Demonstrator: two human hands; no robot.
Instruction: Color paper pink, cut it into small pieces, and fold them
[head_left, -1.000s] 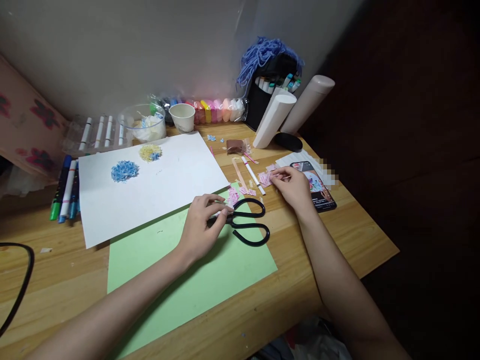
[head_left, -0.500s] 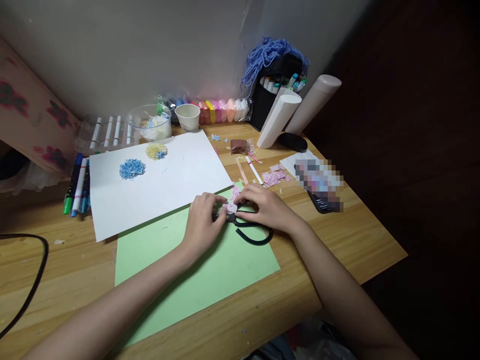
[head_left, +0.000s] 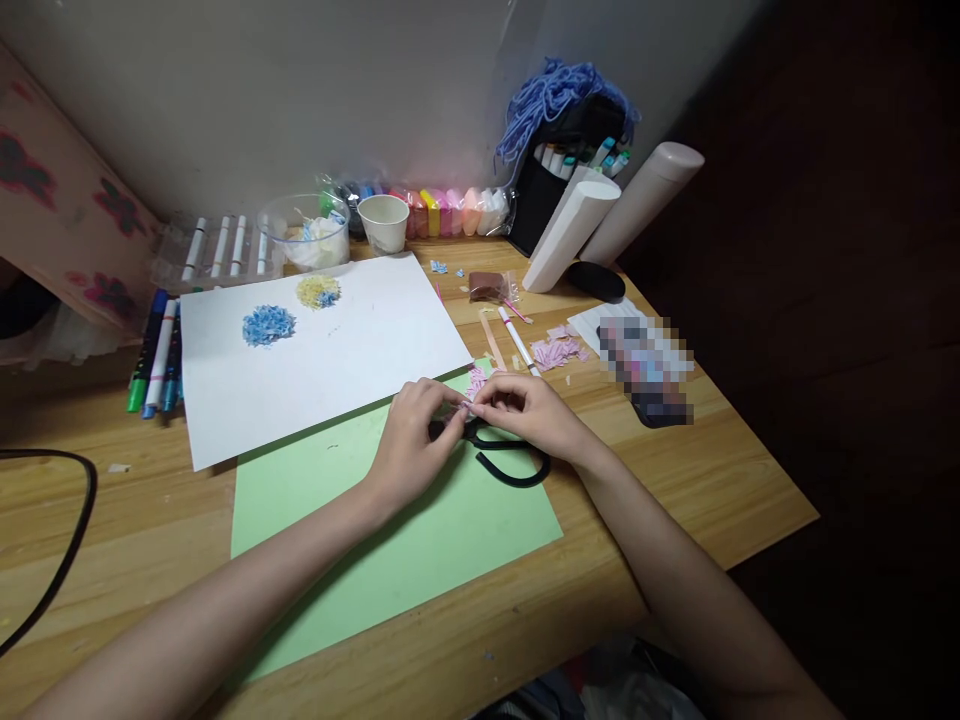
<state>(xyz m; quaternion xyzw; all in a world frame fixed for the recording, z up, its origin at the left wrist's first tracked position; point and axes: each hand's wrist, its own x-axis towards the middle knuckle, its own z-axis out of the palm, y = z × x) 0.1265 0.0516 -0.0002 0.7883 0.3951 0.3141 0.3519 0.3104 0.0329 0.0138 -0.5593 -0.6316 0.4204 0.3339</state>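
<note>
My left hand (head_left: 414,432) and my right hand (head_left: 529,410) meet above the far edge of a green paper sheet (head_left: 337,545). Between their pinched fingertips is a small pink paper piece (head_left: 467,405), mostly covered by the fingers. Black-handled scissors (head_left: 517,484) lie on the green sheet beneath both hands, their blades largely hidden. Just beyond the fingers are pink paper scraps (head_left: 478,381), and a larger pile of pink scraps (head_left: 556,354) lies to the right. A white sheet (head_left: 367,350) overlaps the green one and carries a blue clump (head_left: 268,326) and a yellow-and-blue clump (head_left: 318,291).
Behind the sheet stand a clear tub (head_left: 306,232), a paper cup (head_left: 384,224) and colourful clay packs (head_left: 450,212). A white marker (head_left: 519,341) lies near my right hand. Bottles (head_left: 574,238) and a black pen holder (head_left: 536,208) stand at back right. Markers (head_left: 159,355) sit left.
The pink paper, which showed as a wider piece, is now mostly covered, with my fingertips closer together. The view has shifted slightly; the scissors still lie under my hands.
</note>
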